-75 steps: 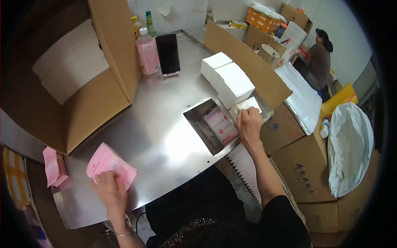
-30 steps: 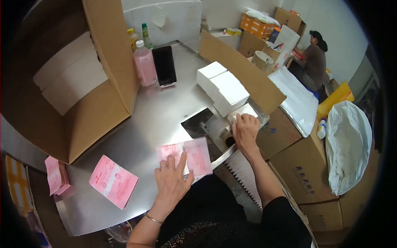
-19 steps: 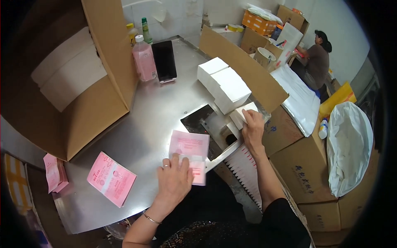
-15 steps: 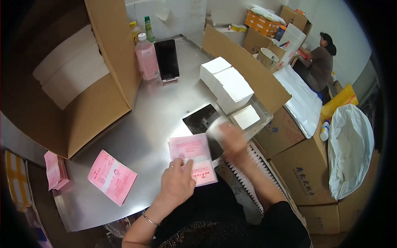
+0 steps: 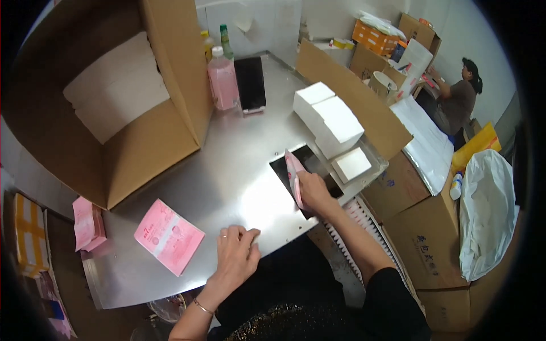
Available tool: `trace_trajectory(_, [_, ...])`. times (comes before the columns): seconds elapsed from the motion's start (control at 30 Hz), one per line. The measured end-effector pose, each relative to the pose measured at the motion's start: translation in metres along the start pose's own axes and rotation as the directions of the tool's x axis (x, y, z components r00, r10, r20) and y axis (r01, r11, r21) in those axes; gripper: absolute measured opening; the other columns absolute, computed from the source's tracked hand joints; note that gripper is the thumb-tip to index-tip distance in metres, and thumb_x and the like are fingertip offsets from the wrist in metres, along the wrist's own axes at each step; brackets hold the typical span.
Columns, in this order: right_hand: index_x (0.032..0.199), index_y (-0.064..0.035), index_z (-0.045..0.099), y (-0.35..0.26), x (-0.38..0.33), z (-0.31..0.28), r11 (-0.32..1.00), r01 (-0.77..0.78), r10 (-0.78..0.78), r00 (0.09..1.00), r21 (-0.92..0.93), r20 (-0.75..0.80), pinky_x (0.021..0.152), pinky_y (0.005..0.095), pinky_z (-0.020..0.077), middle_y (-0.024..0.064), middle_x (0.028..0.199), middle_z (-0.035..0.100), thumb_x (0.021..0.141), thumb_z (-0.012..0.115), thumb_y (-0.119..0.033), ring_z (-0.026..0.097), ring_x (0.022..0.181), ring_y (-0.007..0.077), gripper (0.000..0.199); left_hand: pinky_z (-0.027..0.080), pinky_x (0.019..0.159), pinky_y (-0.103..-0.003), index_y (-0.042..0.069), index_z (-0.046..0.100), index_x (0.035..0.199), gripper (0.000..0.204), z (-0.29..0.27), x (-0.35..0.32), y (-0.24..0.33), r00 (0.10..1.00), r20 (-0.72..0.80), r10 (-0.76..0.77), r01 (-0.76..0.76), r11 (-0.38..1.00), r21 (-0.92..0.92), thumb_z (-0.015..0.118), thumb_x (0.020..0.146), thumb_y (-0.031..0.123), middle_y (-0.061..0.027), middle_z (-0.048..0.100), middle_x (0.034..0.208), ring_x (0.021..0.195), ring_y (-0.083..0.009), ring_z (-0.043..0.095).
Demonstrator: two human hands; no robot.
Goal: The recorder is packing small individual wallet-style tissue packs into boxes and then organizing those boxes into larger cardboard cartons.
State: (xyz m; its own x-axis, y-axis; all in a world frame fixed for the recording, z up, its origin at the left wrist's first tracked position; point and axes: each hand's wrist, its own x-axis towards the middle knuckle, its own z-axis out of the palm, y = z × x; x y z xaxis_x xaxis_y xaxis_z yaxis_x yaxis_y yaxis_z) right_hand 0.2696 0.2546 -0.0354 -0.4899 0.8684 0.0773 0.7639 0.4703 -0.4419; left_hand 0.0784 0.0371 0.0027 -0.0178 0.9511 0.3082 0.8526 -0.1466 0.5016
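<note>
Two hands apart: right hand clamped on flat pink sachet packet, standing on edge over dark recessed tray at two o'clock; left hand empty, resting on steel table. Risk, probably: slipping sideways, thin edge grip.

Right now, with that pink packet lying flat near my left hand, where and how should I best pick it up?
Probably by the near right corner of the pink packet, coming from the right with the left hand, which rests beside it. It lies flat and thin on the steel table, so a pinch from above has little to bite; slide fingertips under that corner and lift.
</note>
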Motion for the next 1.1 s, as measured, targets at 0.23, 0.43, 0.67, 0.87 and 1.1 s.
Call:
trace_trajectory(0.23, [0.082,-0.004,0.062,-0.001,-0.042,-0.06,0.959,0.112,-0.237,0.824,-0.262,-0.515,0.069,0.0456,0.0486,0.0139,0.08,0.062,0.082,0.068,-0.014,0.061,0.075,0.0335,0.012,0.037,0.1,-0.053,0.004,0.058,0.098,0.026,-0.064,-0.047,-0.042,0.831,-0.504,-0.233,0.449,0.817,0.363,0.063,0.073,0.002,-0.0231,0.054,0.114,0.116,-0.0418,0.049])
trace_trajectory(0.43, [0.083,-0.0018,0.06,0.06,-0.037,-0.058,0.914,-0.079,-0.198,0.769,-0.398,-0.607,0.083,0.0439,0.0422,0.0131,0.086,0.053,0.086,0.067,-0.011,0.054,0.088,0.0307,0.012,0.033,0.102,-0.051,0.005,0.059,0.106,0.027,-0.071,-0.056,-0.075,0.879,-0.286,-0.382,0.475,0.762,0.44,0.057,0.08,-0.001,-0.0138,0.056,0.099,0.108,-0.0357,0.051])
trace_trajectory(0.67, [0.098,-0.0002,0.067,0.067,-0.043,-0.058,0.966,-0.017,-0.158,0.753,-0.259,-0.638,0.079,0.0432,0.0459,0.0142,0.091,0.058,0.085,0.065,-0.004,0.057,0.089,0.0325,0.014,0.029,0.106,-0.05,0.003,0.059,0.112,0.025,-0.04,-0.014,-0.028,0.949,-0.231,-0.213,0.267,0.935,0.233,0.056,0.087,0.003,-0.014,0.058,0.102,0.108,-0.0344,0.05])
trace_trajectory(0.87, [0.104,-0.0008,0.066,0.067,-0.041,-0.057,0.962,-0.021,-0.166,0.752,-0.274,-0.638,0.079,0.0436,0.0435,0.0126,0.093,0.057,0.08,0.066,-0.002,0.056,0.093,0.0312,0.024,0.03,0.103,-0.049,0.003,0.06,0.11,0.022,-0.041,-0.034,-0.017,0.82,-0.538,-0.198,0.478,0.755,0.45,0.061,0.088,0.007,-0.0143,0.059,0.101,0.105,-0.0344,0.051])
trace_trajectory(1.1, [0.111,-0.0039,0.068,0.082,-0.041,-0.068,0.981,-0.006,-0.13,0.728,-0.195,-0.674,0.082,0.044,0.044,0.0131,0.099,0.06,0.078,0.062,0.003,0.056,0.097,0.0334,0.034,0.039,0.088,-0.045,0.004,0.057,0.095,0.017,-0.039,-0.014,-0.006,0.979,-0.17,-0.115,0.135,0.985,0.109,0.059,0.079,-0.001,-0.0152,0.054,0.09,0.095,-0.0344,0.053])
